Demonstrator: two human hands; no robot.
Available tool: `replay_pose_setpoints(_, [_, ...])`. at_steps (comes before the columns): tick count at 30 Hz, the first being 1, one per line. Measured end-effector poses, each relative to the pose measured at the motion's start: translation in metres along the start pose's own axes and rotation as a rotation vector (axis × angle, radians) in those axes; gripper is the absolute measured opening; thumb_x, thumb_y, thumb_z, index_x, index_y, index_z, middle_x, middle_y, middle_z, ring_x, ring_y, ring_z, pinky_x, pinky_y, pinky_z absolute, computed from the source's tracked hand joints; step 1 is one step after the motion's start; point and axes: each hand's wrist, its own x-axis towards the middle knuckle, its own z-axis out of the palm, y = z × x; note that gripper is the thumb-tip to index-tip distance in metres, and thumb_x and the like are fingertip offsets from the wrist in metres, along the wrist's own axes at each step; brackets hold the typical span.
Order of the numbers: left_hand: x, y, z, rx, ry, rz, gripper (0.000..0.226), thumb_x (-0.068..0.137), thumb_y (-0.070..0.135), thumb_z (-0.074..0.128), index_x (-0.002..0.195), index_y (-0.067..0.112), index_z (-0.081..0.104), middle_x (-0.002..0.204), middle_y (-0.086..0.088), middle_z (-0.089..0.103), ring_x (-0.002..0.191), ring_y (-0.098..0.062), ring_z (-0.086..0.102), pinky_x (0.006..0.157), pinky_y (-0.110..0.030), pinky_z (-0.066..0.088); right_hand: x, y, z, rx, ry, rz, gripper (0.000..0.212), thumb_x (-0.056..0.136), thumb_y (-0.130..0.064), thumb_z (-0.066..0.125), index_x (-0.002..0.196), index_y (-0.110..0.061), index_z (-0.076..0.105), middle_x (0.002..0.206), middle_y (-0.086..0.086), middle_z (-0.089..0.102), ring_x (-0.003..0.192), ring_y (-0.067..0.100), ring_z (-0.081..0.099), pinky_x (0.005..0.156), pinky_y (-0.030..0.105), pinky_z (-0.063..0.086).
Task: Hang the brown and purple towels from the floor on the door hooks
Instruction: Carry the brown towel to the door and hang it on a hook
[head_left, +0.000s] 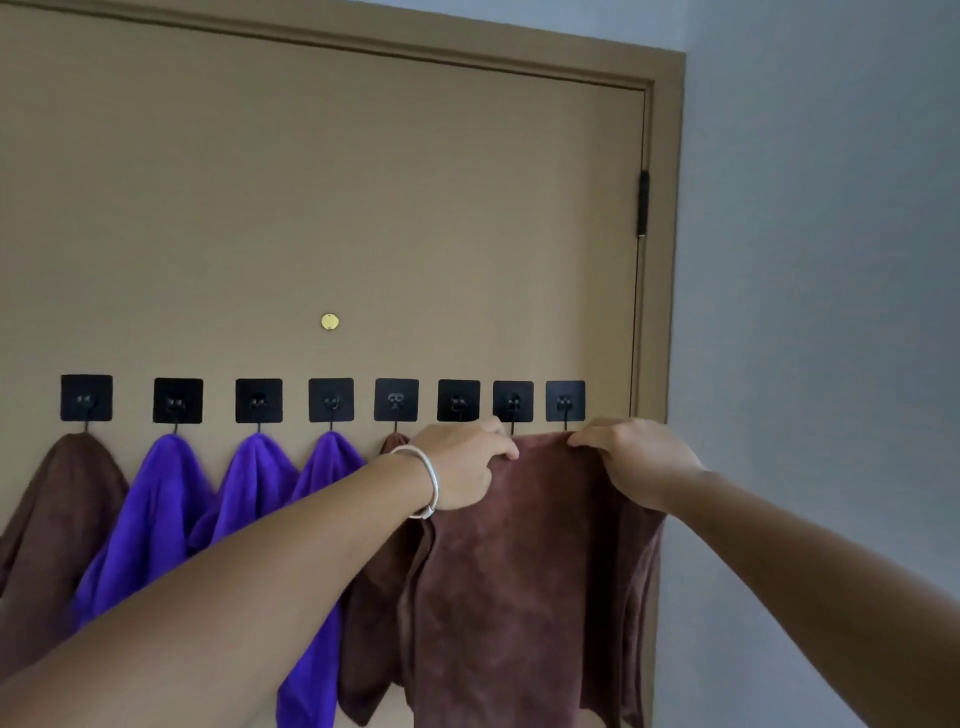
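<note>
A brown towel (524, 561) hangs spread between my hands just below the right end of a row of black door hooks (513, 401). My left hand (462, 462), with a white bangle on the wrist, pinches its upper left edge under the sixth and seventh hooks. My right hand (634, 462) pinches its upper right edge beneath the last hook (565, 401). On the hooks to the left hang a brown towel (57, 525), three purple towels (156, 514), and another brown towel (379, 613) partly hidden behind my left arm.
The tan door (332, 208) has a small brass disc (330, 321) above the hooks. Its frame and a black hinge (643, 202) lie to the right, then a grey wall (821, 260). The floor is out of view.
</note>
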Motion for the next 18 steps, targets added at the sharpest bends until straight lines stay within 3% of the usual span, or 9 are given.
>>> replay_pose_setpoints(8, [0.08, -0.039, 0.039, -0.078, 0.021, -0.104, 0.052, 0.085, 0.019, 0.04, 0.132, 0.038, 0.05, 0.123, 0.016, 0.045, 0.109, -0.014, 0.051, 0.084, -0.027, 0.038, 0.074, 0.036, 0.054, 0.064, 0.099, 0.084, 0.038, 0.09, -0.009, 0.044, 0.117, -0.028, 0.064, 0.121, -0.006, 0.061, 0.104, 0.019, 0.058, 0.081, 0.035, 0.051])
replay_pose_setpoints(13, [0.115, -0.059, 0.057, 0.073, 0.02, -0.139, 0.052, 0.087, 0.02, 0.041, 0.135, 0.038, 0.047, 0.12, 0.011, 0.044, 0.103, -0.021, 0.054, 0.077, -0.028, 0.035, 0.103, 0.051, 0.098, 0.09, 0.101, 0.031, 0.041, 0.092, -0.008, 0.041, 0.125, -0.023, 0.06, 0.118, 0.002, 0.057, 0.1, 0.025, 0.058, 0.08, 0.039, 0.05])
replay_pose_setpoints(18, [0.114, -0.065, 0.076, 0.192, 0.058, -0.124, 0.045, 0.086, 0.02, 0.042, 0.125, 0.037, 0.053, 0.114, 0.009, 0.049, 0.096, -0.021, 0.058, 0.08, -0.041, 0.048, 0.104, 0.043, 0.133, 0.005, 0.225, 0.018, 0.035, 0.086, -0.007, 0.049, 0.114, -0.021, 0.063, 0.103, 0.001, 0.06, 0.091, 0.024, 0.057, 0.061, 0.034, 0.048])
